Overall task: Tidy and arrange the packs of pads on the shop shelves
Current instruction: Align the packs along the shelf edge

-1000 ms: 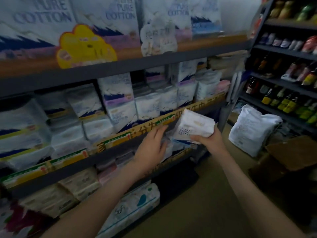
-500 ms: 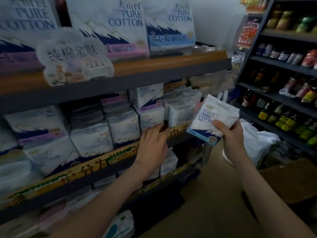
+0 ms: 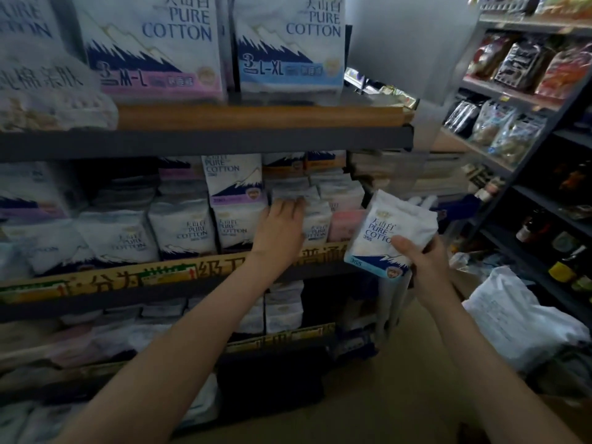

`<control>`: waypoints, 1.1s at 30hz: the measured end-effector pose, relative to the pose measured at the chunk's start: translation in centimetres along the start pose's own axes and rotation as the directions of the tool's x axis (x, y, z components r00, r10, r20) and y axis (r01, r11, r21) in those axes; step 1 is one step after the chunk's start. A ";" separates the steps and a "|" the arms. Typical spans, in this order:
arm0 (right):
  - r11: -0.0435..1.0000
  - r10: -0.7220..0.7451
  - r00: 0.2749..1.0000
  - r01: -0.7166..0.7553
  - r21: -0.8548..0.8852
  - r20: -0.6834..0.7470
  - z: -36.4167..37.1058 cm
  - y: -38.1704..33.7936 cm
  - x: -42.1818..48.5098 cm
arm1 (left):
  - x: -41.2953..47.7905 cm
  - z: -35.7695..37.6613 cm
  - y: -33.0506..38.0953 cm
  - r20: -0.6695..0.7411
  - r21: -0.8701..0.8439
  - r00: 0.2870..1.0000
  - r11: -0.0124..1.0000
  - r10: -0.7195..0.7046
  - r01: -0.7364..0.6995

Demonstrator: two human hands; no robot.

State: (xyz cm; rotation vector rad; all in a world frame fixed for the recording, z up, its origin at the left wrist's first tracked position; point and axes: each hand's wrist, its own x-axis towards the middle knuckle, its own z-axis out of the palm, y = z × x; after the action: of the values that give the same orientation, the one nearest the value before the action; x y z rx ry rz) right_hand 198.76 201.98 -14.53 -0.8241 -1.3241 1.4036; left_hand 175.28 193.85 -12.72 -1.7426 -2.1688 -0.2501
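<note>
Three shelves (image 3: 205, 142) hold stacked packs of pads, with two big packs (image 3: 153, 46) standing on the top one. Your left hand (image 3: 280, 229) reaches into the middle shelf, fingers on a stacked pack (image 3: 291, 195); blur hides whether they grip. Your right hand (image 3: 423, 264) clutches a white pack (image 3: 392, 233) beside the shelf's right end.

The left hand (image 3: 280, 225) covers part of a pack (image 3: 290, 193) on the middle shelf (image 3: 160, 274) (its fingertips blur into the wrapping). The fingers of the right hand (image 3: 423, 261) are hidden behind the held pack (image 3: 384, 232). The packs at the left edge (image 3: 22, 200) are cropped and blurred.
</note>
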 end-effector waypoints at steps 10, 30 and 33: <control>0.994 -0.023 1.000 0.025 0.104 -0.012 -1.3 -0.5 0.7 | 1.7 -1.1 0.1 0.087 0.047 0.989 0.992 -0.123 0.120; 0.992 -0.044 0.994 0.032 0.119 0.096 1.3 -1.4 0.4 | 3.6 -1.9 -1.0 0.133 0.211 0.988 0.976 -0.078 0.048; 0.994 -0.028 0.993 0.015 0.106 0.118 1.8 -0.9 -0.3 | 0.9 -0.3 -0.7 0.034 0.188 0.999 0.982 0.019 -0.025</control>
State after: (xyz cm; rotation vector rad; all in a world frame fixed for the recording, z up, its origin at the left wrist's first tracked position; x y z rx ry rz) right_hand 197.32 201.03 -13.42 -0.6632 -1.3334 1.5115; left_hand 174.49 194.42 -12.09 -1.6744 -2.1172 -0.0104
